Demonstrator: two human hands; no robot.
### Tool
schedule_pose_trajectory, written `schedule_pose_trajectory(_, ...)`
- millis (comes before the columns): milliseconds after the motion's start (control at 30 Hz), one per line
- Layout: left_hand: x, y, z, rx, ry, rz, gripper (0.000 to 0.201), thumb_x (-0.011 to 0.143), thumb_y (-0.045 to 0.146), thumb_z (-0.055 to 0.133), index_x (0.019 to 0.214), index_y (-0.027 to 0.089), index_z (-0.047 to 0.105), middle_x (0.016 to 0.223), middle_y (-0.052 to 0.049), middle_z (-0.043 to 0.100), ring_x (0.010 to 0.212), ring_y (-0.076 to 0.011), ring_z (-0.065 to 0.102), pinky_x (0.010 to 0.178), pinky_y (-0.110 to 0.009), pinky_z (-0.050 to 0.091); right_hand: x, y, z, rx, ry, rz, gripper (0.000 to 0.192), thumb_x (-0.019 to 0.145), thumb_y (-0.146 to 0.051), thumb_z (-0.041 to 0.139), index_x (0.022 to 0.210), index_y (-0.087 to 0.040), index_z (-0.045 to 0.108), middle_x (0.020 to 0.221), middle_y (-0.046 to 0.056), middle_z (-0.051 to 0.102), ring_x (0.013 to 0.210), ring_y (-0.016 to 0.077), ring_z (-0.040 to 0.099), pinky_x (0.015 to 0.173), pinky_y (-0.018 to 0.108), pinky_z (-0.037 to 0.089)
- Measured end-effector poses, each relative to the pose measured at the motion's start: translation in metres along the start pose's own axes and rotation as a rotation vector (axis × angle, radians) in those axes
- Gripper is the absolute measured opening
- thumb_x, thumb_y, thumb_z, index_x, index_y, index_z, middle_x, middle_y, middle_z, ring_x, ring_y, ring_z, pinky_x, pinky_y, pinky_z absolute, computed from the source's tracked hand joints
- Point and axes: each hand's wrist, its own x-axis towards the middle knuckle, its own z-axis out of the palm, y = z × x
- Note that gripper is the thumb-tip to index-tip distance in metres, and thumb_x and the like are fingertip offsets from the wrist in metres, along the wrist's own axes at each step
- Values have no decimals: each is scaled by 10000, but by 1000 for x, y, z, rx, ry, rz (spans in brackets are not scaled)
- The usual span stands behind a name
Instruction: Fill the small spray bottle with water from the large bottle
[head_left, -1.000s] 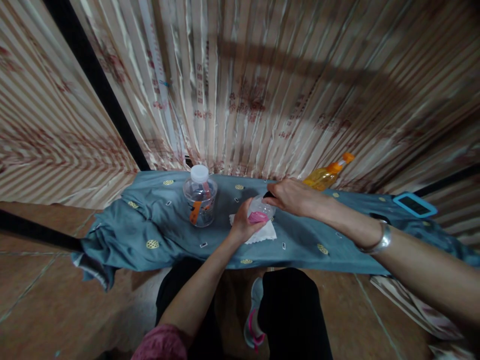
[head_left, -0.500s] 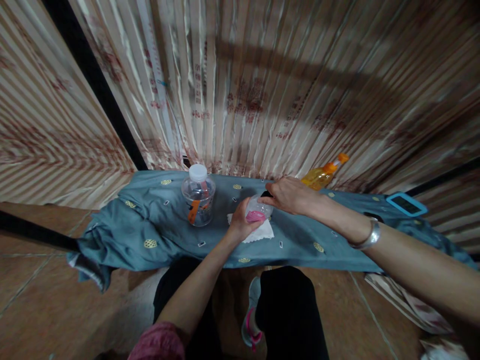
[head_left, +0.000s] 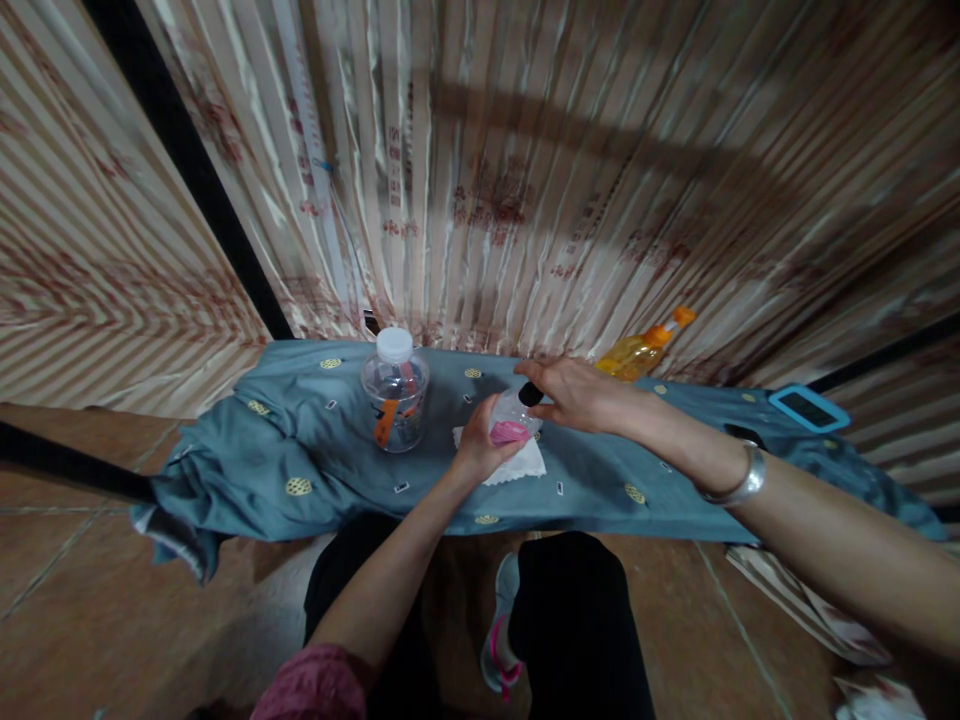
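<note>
Only the head view to go through here, looking down at a narrow surface draped with a blue-grey patterned cloth (head_left: 315, 450). A small clear bottle (head_left: 512, 417) with pink stuff in the bottom is gripped by the left hand (head_left: 480, 445), fingers wrapped round its lower part, and it's held just above a white napkin (head_left: 517, 462) that's spread flat on the cloth. The bottle's dark cap (head_left: 531, 393) is pinched by the right hand (head_left: 577, 392), thumb and fingers closed narrowly on it, so both hands are shut on the same little thing, roughly mid-surface. A silver bangle (head_left: 739, 480) is worn on the right wrist. Off to the left, well apart from the hands, a squat clear jar with a white lid (head_left: 395, 390) is stood upright, with something orange visible inside. Behind the right hand, an orange-capped bottle of yellow liquid (head_left: 643, 348) is leaned against the striped curtain (head_left: 525, 180). Far right, a phone in a light blue case (head_left: 808, 407) is laid flat on the cloth. Black trousers and a grey-pink shoe (head_left: 501, 640) can be seen below, over brown floor tiles.
</note>
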Motion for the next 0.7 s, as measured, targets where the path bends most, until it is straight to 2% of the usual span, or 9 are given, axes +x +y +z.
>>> schedule_pose_trajectory(200, 0, -5, 1, 4, -4, 15, 825, 662, 261, 918, 1385, 190, 525, 1407, -151, 662, 1321, -354, 647, 1158, -565, 516, 1, -2, 0, -26, -9, 51, 370, 1001, -501, 636, 1158, -170, 687, 1115, 66, 720, 1010, 199, 707, 932, 448, 585)
schedule_pose_trajectory(367, 0, -9, 2, 1, 18, 41, 810, 665, 261, 920, 1379, 219, 539, 1361, -116, 680, 1287, -343, 661, 1129, -556, 541, -3, -1, -7, 17, -10, 1, 390, 991, -444, 667, 1284, -189, 646, 1206, 71, 701, 1058, 208, 698, 928, 446, 591)
schedule_pose_trajectory(500, 1, -11, 4, -5, 35, 50, 825, 641, 255, 932, 1372, 232, 552, 1355, -104, 672, 1281, -342, 661, 1129, -539, 548, -3, -1, -10, 25, -51, 10, 325, 997, -435, 661, 1196, -178, 676, 1146, 59, 713, 1010, 193, 705, 907, 428, 595)
schedule_pose_trajectory(700, 1, -11, 4, 7, 30, 51, 823, 653, 235, 923, 1378, 222, 536, 1364, -112, 678, 1283, -341, 664, 1139, -542, 536, -1, -5, -9, 44, -50, 50, 342, 997, -452, 657, 1191, -172, 679, 1165, 71, 712, 1035, 200, 702, 922, 435, 590)
